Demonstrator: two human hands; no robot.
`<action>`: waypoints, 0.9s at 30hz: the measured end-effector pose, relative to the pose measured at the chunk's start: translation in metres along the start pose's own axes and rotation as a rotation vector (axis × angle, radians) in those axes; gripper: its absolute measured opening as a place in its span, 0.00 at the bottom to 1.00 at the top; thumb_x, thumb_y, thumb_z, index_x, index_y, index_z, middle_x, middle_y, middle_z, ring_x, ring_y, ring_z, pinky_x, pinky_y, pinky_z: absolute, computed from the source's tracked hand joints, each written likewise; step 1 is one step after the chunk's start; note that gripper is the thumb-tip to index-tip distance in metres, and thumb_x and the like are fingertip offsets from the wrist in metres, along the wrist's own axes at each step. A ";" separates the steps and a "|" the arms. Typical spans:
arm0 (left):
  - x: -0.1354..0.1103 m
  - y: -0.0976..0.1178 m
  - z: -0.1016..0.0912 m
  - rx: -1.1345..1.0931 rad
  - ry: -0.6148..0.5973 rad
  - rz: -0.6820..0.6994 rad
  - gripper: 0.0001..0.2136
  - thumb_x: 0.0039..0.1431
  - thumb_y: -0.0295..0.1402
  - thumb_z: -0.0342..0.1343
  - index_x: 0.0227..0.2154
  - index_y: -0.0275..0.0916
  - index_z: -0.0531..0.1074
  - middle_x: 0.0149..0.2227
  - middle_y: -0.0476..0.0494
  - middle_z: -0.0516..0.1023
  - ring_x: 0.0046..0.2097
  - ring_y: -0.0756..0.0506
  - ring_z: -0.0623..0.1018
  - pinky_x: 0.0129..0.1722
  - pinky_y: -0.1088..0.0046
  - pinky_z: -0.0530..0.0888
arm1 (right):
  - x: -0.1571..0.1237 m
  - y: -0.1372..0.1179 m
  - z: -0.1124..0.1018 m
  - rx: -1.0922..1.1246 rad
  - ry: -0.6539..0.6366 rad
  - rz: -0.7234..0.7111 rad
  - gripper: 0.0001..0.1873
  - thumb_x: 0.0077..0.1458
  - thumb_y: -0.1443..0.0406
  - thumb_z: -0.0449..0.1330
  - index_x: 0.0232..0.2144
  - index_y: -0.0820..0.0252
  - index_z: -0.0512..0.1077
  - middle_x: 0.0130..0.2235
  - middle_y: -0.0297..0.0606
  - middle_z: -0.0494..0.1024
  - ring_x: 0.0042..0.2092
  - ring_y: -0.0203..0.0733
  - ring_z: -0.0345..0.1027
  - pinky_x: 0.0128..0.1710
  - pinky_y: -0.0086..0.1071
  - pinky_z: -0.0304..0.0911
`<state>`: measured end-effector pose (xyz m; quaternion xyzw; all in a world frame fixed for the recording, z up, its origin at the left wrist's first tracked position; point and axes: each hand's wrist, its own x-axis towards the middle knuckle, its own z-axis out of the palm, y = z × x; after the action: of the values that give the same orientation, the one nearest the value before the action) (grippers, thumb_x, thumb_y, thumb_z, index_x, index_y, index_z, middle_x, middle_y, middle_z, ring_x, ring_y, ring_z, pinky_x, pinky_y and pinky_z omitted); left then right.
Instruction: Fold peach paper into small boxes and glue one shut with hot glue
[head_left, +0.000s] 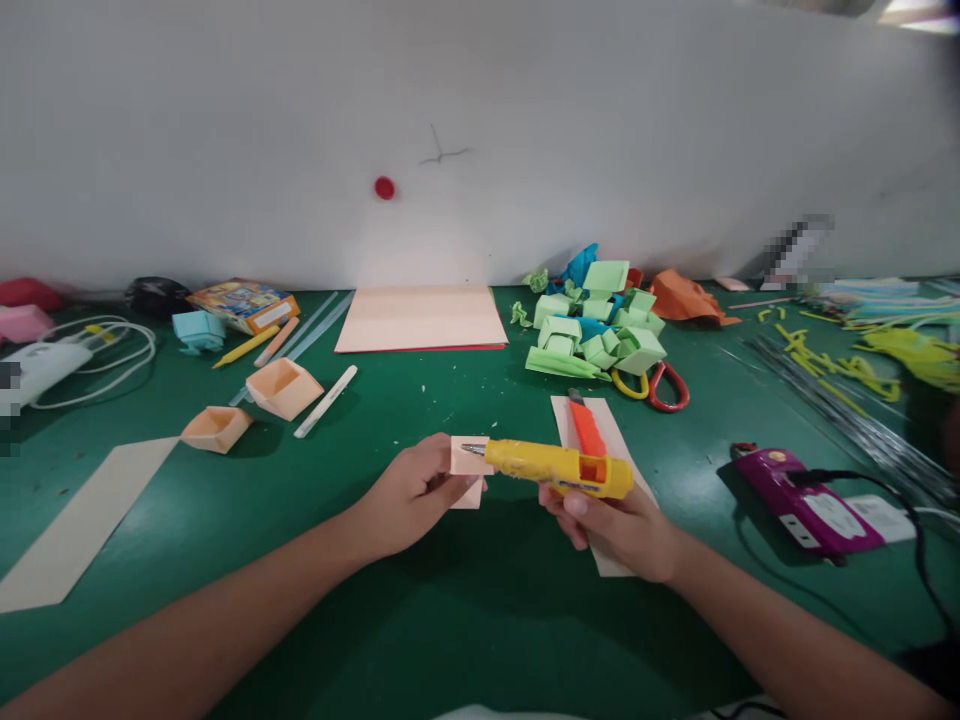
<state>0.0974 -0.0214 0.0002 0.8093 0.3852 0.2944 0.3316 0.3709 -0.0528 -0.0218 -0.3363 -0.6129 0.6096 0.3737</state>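
My left hand (421, 495) pinches a small folded piece of peach paper (468, 462) in front of me. My right hand (622, 530) is wrapped round a yellow hot glue gun (555, 466), whose metal nozzle points left and lies over the paper piece. I cannot tell whether the nozzle touches the paper. Under and behind the glue gun, an orange box cutter (587, 428) rests on a peach paper strip (619, 560). To the left stand two small open peach paper boxes (283, 388), (217, 428), with a white pen-like stick (326, 402) beside them.
Peach paper sheets (422, 320) lie at the back against the white wall. Right of them are green folded paper pieces (600, 320) and scissors (667, 388). A purple power box (806, 500) with cables sits at right. Another paper strip (90, 525) and a white power strip (45, 365) are at left.
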 end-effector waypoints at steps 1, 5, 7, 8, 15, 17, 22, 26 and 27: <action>0.000 0.000 0.000 -0.009 -0.002 -0.009 0.12 0.66 0.34 0.49 0.39 0.42 0.79 0.40 0.45 0.77 0.39 0.48 0.79 0.37 0.75 0.75 | 0.000 0.001 0.000 -0.003 0.001 -0.001 0.20 0.63 0.49 0.60 0.40 0.61 0.76 0.28 0.32 0.70 0.24 0.31 0.62 0.24 0.26 0.59; 0.000 0.001 0.000 -0.018 -0.020 -0.024 0.12 0.66 0.33 0.49 0.39 0.42 0.79 0.40 0.45 0.77 0.39 0.48 0.79 0.38 0.75 0.76 | 0.001 0.002 -0.001 -0.020 -0.008 -0.008 0.19 0.64 0.50 0.59 0.38 0.61 0.75 0.27 0.32 0.69 0.24 0.31 0.63 0.24 0.26 0.59; 0.001 0.002 0.000 -0.010 -0.026 -0.012 0.12 0.66 0.33 0.49 0.38 0.42 0.79 0.39 0.45 0.77 0.39 0.48 0.79 0.38 0.75 0.76 | 0.001 0.002 0.000 -0.022 -0.006 -0.012 0.19 0.65 0.50 0.59 0.39 0.61 0.75 0.27 0.31 0.69 0.24 0.31 0.63 0.24 0.27 0.59; 0.001 0.003 -0.001 -0.006 -0.028 -0.007 0.12 0.66 0.33 0.49 0.38 0.42 0.79 0.39 0.45 0.77 0.38 0.48 0.79 0.38 0.75 0.76 | 0.001 0.001 0.000 -0.020 -0.002 -0.014 0.20 0.65 0.50 0.59 0.39 0.61 0.75 0.27 0.31 0.69 0.24 0.32 0.63 0.24 0.27 0.59; 0.001 0.002 0.000 -0.003 -0.023 -0.012 0.12 0.67 0.35 0.50 0.41 0.42 0.79 0.39 0.45 0.77 0.37 0.48 0.78 0.37 0.74 0.76 | 0.002 -0.005 0.002 0.003 -0.007 -0.005 0.21 0.61 0.48 0.62 0.43 0.60 0.76 0.28 0.31 0.68 0.25 0.33 0.61 0.24 0.29 0.59; 0.001 0.002 0.000 -0.007 -0.022 -0.015 0.12 0.67 0.35 0.50 0.42 0.42 0.79 0.40 0.45 0.77 0.38 0.48 0.78 0.38 0.74 0.76 | 0.002 -0.006 0.003 0.022 -0.007 -0.005 0.21 0.61 0.49 0.63 0.44 0.60 0.76 0.28 0.32 0.68 0.25 0.32 0.61 0.25 0.29 0.59; -0.001 0.000 0.000 0.018 -0.022 -0.018 0.14 0.68 0.34 0.49 0.47 0.43 0.78 0.43 0.43 0.77 0.41 0.47 0.79 0.39 0.73 0.76 | 0.002 -0.008 0.002 0.024 0.015 -0.051 0.21 0.61 0.49 0.62 0.46 0.59 0.76 0.30 0.33 0.69 0.26 0.33 0.61 0.25 0.29 0.59; 0.000 0.000 0.000 0.143 0.027 0.093 0.14 0.68 0.31 0.47 0.48 0.43 0.77 0.44 0.42 0.79 0.46 0.44 0.77 0.45 0.67 0.75 | 0.003 -0.011 0.001 0.030 0.079 -0.107 0.21 0.60 0.48 0.62 0.44 0.59 0.75 0.28 0.32 0.67 0.26 0.34 0.60 0.26 0.30 0.61; -0.001 0.001 0.001 0.181 0.030 0.147 0.14 0.68 0.29 0.47 0.48 0.43 0.76 0.44 0.41 0.80 0.48 0.43 0.77 0.47 0.65 0.74 | 0.004 -0.011 0.001 0.045 0.115 -0.114 0.22 0.60 0.48 0.63 0.44 0.58 0.75 0.28 0.31 0.67 0.26 0.35 0.60 0.26 0.31 0.61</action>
<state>0.0981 -0.0228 0.0008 0.8575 0.3547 0.2939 0.2291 0.3686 -0.0501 -0.0101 -0.3269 -0.5948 0.5806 0.4498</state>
